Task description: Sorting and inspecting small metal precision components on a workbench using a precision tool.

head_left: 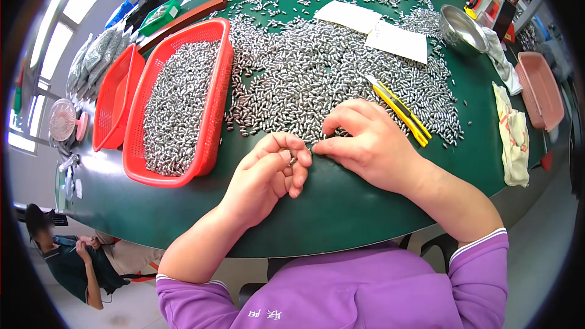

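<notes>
My left hand [268,173] is curled over the green table [341,207], pinching a small silver metal piece [293,160] between thumb and fingers. My right hand [365,143] rests beside it, fingertips bent down at the near edge of a wide spread of small silver metal pieces [317,73]. The two hands nearly touch at the fingertips. Whether the right fingers pinch a piece is hidden by the hand.
A red mesh basket [213,116] filled with the same silver pieces stands to the left, an empty red basket [113,103] beyond it. A yellow utility knife [399,109], white paper sheets [396,41], a steel bowl [463,27], cloths [515,140] and a pink basket [542,88] lie right. Another person [73,262] sits lower left.
</notes>
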The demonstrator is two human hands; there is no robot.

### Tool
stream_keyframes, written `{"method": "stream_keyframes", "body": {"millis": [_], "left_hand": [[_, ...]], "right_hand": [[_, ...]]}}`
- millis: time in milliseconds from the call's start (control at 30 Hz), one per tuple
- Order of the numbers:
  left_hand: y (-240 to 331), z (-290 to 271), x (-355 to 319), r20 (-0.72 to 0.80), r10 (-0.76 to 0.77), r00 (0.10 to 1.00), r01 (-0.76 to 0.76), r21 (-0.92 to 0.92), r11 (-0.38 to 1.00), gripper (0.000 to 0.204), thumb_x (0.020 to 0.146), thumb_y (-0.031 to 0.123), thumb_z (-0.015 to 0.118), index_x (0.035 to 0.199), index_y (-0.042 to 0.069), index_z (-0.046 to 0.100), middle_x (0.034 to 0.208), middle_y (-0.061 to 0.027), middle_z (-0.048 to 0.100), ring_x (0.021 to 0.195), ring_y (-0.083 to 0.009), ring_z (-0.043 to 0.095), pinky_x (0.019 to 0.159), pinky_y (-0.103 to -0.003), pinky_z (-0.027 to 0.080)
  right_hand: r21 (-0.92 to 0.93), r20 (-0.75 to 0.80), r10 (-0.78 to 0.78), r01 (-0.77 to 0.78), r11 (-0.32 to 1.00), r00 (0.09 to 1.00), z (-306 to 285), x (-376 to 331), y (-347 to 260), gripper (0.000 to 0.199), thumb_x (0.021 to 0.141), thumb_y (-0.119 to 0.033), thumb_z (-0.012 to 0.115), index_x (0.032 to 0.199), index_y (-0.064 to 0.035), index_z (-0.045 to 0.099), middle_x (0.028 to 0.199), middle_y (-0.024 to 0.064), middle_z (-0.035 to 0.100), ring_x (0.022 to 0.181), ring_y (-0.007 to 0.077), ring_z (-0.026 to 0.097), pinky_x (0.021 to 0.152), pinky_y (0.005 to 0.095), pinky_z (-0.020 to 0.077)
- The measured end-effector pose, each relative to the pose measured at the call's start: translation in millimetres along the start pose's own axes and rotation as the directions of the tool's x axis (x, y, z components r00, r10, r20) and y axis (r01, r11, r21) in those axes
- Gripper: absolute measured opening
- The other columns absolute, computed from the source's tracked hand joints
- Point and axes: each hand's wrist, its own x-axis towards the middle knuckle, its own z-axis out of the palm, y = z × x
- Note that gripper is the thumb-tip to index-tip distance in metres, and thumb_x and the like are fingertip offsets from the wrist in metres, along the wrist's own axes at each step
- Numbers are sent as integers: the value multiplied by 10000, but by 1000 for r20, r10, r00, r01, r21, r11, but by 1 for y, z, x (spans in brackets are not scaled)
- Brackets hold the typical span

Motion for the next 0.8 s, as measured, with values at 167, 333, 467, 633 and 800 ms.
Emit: {"method": "stream_keyframes", "body": {"millis": [167,333,467,633,800], "left_hand": [[0,0,0,-31,3,1000,-2,8,1000,172,973,143,462,1116,56,501,989,-85,539,706,-130,490,600,-240,424],[0,1,0,-26,-7,1000,8,29,1000,155,989,161,459,1094,61,515,970,-77,540,694,-121,485,585,-236,417],[-1,-1,0,-21,-31,999,32,25,999,130,990,146,472,1068,56,523,921,-73,555,643,-105,486,527,-214,406],[1,3,-2,64,-159,985,153,90,984,116,987,156,527,1047,61,502,891,-42,592,648,-80,536,557,-218,444],[1,2,-4,104,-182,978,170,114,979,127,987,165,539,1039,53,508,883,-43,596,647,-82,542,547,-230,453]], "right_hand": [[31,52,43,-44,999,998,-4,2,-7,148,715,-149,740,835,-142,654,971,-9,568,1029,224,555,849,382,436],[47,43,45,-47,998,998,-2,0,-8,142,718,-163,746,809,-132,642,968,-4,564,1033,231,552,858,388,431],[111,41,87,-91,990,995,-1,0,-7,136,715,-141,753,806,-122,654,963,8,570,1002,237,552,853,391,431],[388,-5,164,-150,909,986,-8,6,-8,105,766,-186,738,845,-140,685,915,37,578,923,249,550,856,377,425],[498,10,156,-140,856,988,-6,6,-9,106,780,-192,745,875,-162,709,911,12,584,912,219,551,845,363,424]]}}
